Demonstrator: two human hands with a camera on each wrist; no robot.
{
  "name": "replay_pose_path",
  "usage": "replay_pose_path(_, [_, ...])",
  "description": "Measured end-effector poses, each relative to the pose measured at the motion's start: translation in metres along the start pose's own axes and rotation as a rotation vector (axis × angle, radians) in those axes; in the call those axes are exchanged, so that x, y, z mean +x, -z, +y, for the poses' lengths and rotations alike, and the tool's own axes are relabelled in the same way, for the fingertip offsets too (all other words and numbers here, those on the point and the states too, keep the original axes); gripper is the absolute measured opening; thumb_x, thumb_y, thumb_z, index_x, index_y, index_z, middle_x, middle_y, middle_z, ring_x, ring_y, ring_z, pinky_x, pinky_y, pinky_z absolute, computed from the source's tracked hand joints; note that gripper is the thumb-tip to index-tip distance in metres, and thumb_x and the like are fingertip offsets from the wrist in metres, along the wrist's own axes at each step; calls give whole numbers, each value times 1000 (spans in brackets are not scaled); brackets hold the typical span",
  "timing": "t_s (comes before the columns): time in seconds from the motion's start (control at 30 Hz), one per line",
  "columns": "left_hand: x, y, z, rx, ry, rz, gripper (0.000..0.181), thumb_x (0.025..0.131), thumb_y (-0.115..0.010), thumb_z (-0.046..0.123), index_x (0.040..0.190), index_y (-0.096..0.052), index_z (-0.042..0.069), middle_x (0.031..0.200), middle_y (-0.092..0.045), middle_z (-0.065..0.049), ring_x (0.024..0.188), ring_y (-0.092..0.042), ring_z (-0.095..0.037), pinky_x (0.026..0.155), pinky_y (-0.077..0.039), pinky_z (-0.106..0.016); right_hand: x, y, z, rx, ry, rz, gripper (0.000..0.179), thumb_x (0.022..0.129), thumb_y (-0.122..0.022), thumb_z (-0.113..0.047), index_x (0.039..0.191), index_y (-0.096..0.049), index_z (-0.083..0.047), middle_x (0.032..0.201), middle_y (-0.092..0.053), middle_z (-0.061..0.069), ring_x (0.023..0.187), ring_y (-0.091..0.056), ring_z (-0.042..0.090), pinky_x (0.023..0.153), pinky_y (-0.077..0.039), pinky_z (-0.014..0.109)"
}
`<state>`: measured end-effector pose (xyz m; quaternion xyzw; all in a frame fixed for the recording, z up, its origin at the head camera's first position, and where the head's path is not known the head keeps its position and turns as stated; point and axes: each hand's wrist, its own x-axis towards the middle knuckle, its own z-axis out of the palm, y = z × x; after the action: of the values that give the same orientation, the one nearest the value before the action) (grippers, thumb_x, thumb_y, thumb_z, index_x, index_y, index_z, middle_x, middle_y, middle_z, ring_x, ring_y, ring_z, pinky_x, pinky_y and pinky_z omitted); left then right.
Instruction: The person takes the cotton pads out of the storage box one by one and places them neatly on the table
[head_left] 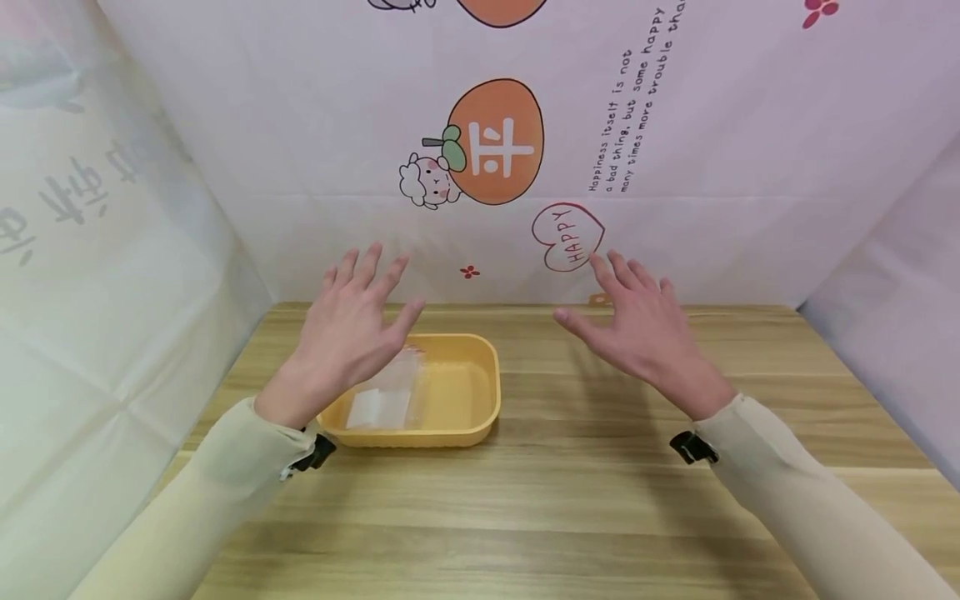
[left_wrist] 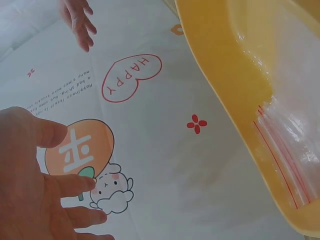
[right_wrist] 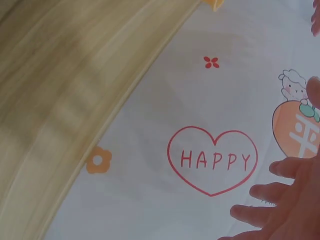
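Note:
My left hand [head_left: 348,329] is raised above a yellow plastic tray [head_left: 487,417], fingers spread and holding nothing. Clear zip bags [head_left: 401,387] lie in the tray's left part, partly covered by that hand; a white patch shows at their lower end. In the left wrist view, red seal lines run along the edge of the zip bags [left_wrist: 285,165]. To the right of the tray, my right hand [head_left: 645,333] hovers over the table with its fingers apart and nothing in it. How many bags there are I cannot tell.
The wood-grain table [head_left: 570,517] ends at a white printed cloth [head_left: 337,150] behind it. White cloth also hangs at the left and right sides. A dark band [head_left: 315,452] sits on the left wrist, another band [head_left: 693,447] on the right.

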<state>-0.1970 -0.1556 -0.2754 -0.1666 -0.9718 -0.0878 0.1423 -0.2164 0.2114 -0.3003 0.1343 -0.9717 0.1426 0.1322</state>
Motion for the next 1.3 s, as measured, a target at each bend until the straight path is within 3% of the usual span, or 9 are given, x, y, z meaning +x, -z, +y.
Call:
replay_pose_path(0.27, [-12,1,-1,-30,3,12,73,108,-39,58,166,-36,14,173,-19,-20,156,-16,-47,125,-16,-67,-8,-2,-12,28,36,27,109,93,-50,-83,167,-30,-6,169,-31,21,153,-27,46,119,-18,76])
replay_pose_path(0.53, [-29,7,-3,-40,18,17,74,109,-42,58,167,-32,13,173,-19,-21,157,-18,-44,126,-17,-63,-18,-9,-24,66,71,25,111,91,-54,-82,168,-25,-7,169,-32,18,152,-33,43,121,-22,70])
replay_pose_path(0.8, [-41,11,-10,-94,32,-12,77,110,-41,56,169,-24,11,173,-19,-20,157,-17,-44,127,-14,-62,-26,-17,-36,116,114,39,107,91,-62,-77,167,-30,-10,156,-49,23,141,-47,45,114,-40,64])
replay_pose_path(1.17, [-55,4,-22,-154,68,-25,79,111,-43,52,166,-24,-1,168,-27,-26,153,-25,-49,125,-19,-64,-33,-34,-52,218,73,-76,108,87,-72,-74,161,-40,-1,132,-66,30,115,-68,43,98,-56,58])
replay_pose_path(1.3, [-58,-1,-26,-171,84,-28,79,110,-46,51,165,-26,-4,167,-29,-28,153,-26,-49,124,-20,-65,-34,-44,-55,256,97,-94,104,86,-79,-66,157,-46,4,137,-63,29,115,-69,41,97,-58,55])
